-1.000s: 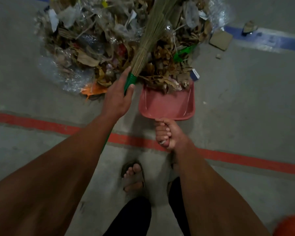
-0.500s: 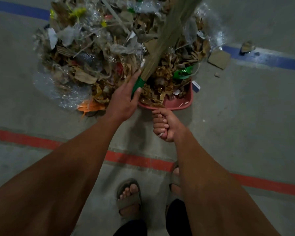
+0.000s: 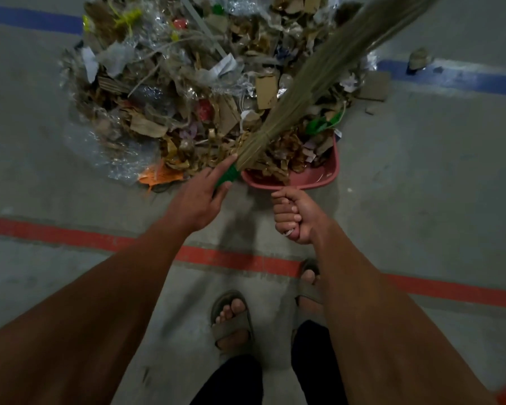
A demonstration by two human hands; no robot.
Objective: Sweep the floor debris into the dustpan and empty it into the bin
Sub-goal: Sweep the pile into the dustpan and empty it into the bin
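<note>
Head view: my left hand (image 3: 197, 201) grips broom (image 3: 319, 83) at green collar; right hand (image 3: 294, 216) fists dustpan (image 3: 319, 178) handle. Debris (image 3: 187, 97) light, loose, springy; likely spills if tilted.

Dim light around me, my broom (image 3: 327, 80) smears with motion blur, and the floor lines bend at the edges.

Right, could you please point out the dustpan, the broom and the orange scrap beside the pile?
dustpan (image 3: 319, 179): head view, on its bare pink back wall.
broom (image 3: 319, 80): head view, midway along the bristle bundle.
orange scrap (image 3: 161, 176): head view, on its middle, at the pile's near edge.
</note>
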